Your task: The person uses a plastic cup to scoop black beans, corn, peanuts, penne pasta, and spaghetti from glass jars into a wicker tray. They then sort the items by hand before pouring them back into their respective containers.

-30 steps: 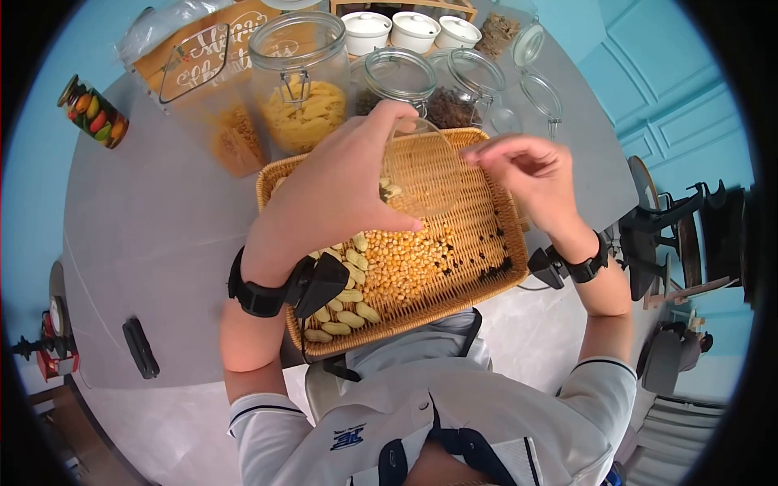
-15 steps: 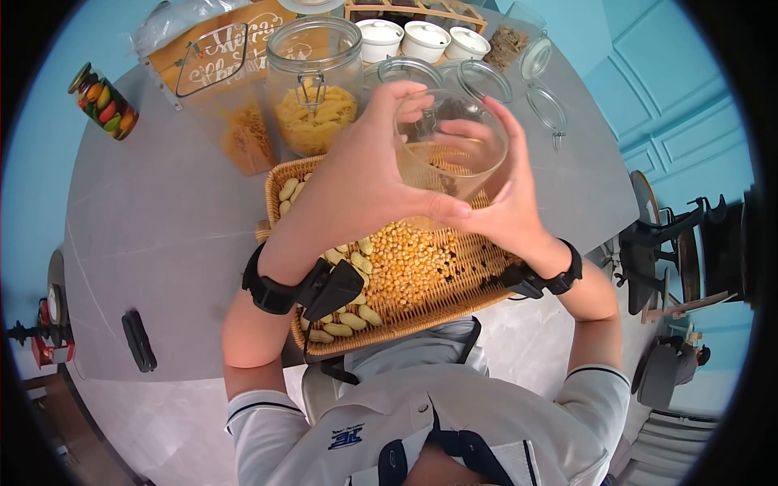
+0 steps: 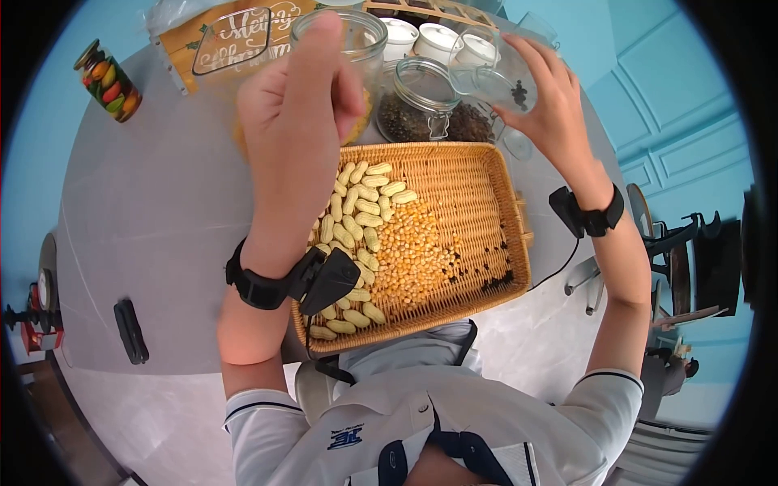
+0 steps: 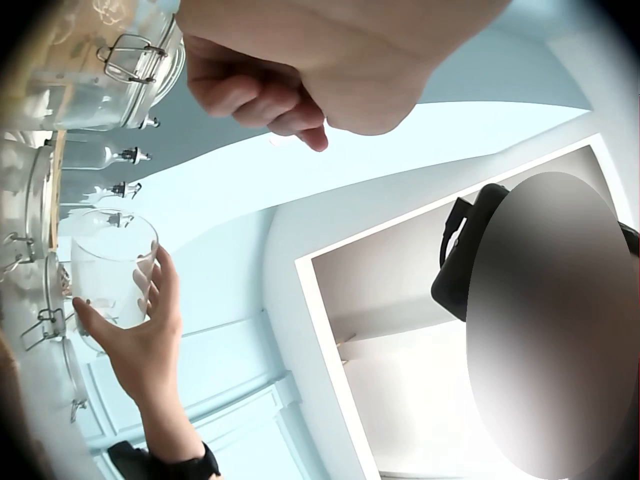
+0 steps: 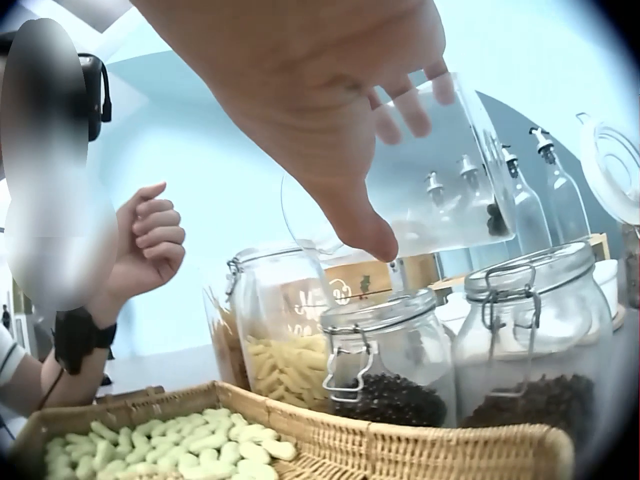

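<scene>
Head view: right hand [image 3: 554, 107] holds clear cup [image 3: 491, 83] above jars [image 3: 416, 101], beyond basket rim [image 3: 433, 149].

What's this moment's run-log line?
right hand: holds clear container, dark bits inside; left hand: curled, nothing visible held; wicker basket: peanuts, corn kernels, black pieces

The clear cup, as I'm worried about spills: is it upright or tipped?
Tipped: in the right wrist view, the right hand holds the clear cup sideways; the jars stand upright.
</scene>
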Motion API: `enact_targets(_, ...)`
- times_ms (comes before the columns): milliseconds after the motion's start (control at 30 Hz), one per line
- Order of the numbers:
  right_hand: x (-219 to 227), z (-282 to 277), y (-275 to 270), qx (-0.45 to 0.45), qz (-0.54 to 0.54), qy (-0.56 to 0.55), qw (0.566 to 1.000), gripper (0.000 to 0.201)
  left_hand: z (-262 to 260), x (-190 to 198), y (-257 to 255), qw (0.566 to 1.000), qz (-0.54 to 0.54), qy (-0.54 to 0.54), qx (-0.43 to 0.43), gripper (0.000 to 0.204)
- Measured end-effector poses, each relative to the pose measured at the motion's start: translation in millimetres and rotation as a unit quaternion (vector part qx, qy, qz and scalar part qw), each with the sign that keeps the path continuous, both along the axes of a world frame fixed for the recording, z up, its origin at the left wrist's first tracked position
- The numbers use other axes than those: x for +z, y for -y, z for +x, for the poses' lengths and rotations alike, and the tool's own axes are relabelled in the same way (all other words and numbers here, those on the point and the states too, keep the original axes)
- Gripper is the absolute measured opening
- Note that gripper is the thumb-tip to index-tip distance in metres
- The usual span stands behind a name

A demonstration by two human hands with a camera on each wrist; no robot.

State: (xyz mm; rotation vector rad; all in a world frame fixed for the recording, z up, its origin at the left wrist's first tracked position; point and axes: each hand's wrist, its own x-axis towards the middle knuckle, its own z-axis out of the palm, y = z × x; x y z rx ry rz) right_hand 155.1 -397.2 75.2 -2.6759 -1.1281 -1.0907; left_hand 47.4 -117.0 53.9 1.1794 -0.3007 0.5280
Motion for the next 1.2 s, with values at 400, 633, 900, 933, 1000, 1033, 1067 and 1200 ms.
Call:
enact_targets(400, 2.7, 21.5, -17.7, -0.023, -0.199, 0.166, 0.966, 0.094, -4.0, 2.2, -2.6, 0.999, 0.022, -0.011, 0.025, 0.055)
enact_targets(633, 9.0, 16.8, -19.6, -0.028, -0.183, 0.193, 0.964, 0.090, 0.1, -1.3, -2.6, 0.999, 0.041, 0.001, 0.016, 0.051)
enact_targets(900, 15.5, -27.8, -21.0, 0.193, 0.276, -0.284, 0.898, 0.093, 11.4, -20.5, 12.6, 0.985, 0.165, -0.055, -0.016, 0.094)
enact_targets(933, 15.4, -39.3, -25.8, 0.202, 0.277, -0.331, 0.879, 0.099, 6.9, -18.8, 18.7, 0.982, 0.184, -0.048, -0.018, 0.109)
enact_targets(1000, 12.8, -61.9, -33.8, 0.212, 0.300, -0.424, 0.828, 0.109, -17.0, 2.3, 41.6, 0.971, 0.237, -0.033, 0.012, 0.124)
enact_targets(1033, 11.1, -72.6, -37.8, 0.214, 0.320, -0.468, 0.796, 0.112, -21.0, 6.1, 43.3, 0.969, 0.248, -0.017, 0.001, 0.124)
enact_targets(1067, 8.7, -79.8, -40.6, 0.216, 0.339, -0.510, 0.761, 0.116, -25.0, 9.8, 45.0, 0.966, 0.259, -0.001, -0.011, 0.124)
enact_targets(1200, -17.2, -82.8, -29.8, 0.234, 0.333, -0.514, 0.755, 0.123, -14.6, -1.9, 27.6, 0.959, 0.245, 0.058, -0.128, 0.119)
